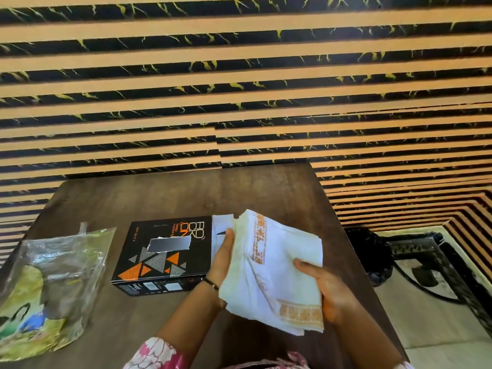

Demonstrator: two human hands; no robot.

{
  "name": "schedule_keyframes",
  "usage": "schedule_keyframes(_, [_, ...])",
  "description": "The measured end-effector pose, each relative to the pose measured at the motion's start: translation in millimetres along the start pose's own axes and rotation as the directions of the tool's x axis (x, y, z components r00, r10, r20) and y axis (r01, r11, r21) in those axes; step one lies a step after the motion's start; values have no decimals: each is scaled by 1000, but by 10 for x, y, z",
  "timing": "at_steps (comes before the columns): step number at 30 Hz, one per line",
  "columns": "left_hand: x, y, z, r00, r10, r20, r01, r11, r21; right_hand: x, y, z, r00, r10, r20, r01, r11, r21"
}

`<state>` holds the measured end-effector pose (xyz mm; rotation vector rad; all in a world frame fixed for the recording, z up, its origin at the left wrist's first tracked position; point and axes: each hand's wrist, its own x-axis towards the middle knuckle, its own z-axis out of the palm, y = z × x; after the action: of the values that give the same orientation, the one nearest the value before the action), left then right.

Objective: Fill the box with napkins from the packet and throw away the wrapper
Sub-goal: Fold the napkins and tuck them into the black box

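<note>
A stack of white napkins (274, 272) with orange patterned borders is held above the table between both hands. My left hand (222, 258) grips its left edge, thumb on top. My right hand (323, 288) holds its right side from underneath. The black box (162, 258) with orange and grey triangles lies flat just left of the napkins, a white flap showing at its right end. The clear plastic wrapper (53, 286), printed green and yellow at the bottom, lies at the table's left side and looks empty.
The dark wooden table (186, 193) stands against a wall of black and tan stripes. To the right, on the floor, are a black round object (370, 254) with a cable and a patterned rug (436, 283).
</note>
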<state>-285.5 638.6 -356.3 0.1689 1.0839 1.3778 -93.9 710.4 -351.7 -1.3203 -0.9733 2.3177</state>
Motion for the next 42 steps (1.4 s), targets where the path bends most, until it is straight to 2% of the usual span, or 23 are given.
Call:
schedule_keyframes(1, [-27,3,26,1000,-15,-7,15,1000,-6,-4,-30,-27,998,-33,-51,32,999,-18])
schedule_keyframes(4, [-78,-15,74,994,-58,91,43,987,158,-29,-150,-79,977,-178,-115,165,980,-113])
schedule_keyframes(9, [-6,-138,27,995,-91,41,64,899,433,-60,-287,-123,953,-279,-117,240,933,-268])
schedule_keyframes(13, [-2,-138,-12,996,-86,18,70,902,425,-53,-332,-199,953,-292,-84,250,911,-328])
schedule_keyframes(18, [-50,35,-54,993,-97,64,62,907,417,-39,-253,-276,991,-113,75,128,962,-242])
schedule_keyframes(22, [-82,121,-93,990,-130,57,94,898,429,-5,-209,-282,985,-56,163,87,978,-188])
schedule_keyframes(29, [-149,102,-131,964,-257,71,189,846,499,80,-253,-250,969,-170,177,194,972,-131])
schedule_keyframes(35, [-206,225,-92,953,-286,100,200,842,501,97,-249,-264,955,-262,141,276,956,-94])
schedule_keyframes(38, [-235,267,-97,953,-281,108,173,805,568,131,-227,-290,951,-266,159,279,958,-65])
schedule_keyframes(40, [-257,287,-94,957,-276,84,167,768,618,147,-218,-290,951,-270,152,276,961,-17])
schedule_keyframes(42, [-260,328,-68,976,-220,-7,165,712,682,191,-213,-295,950,-283,129,281,959,31])
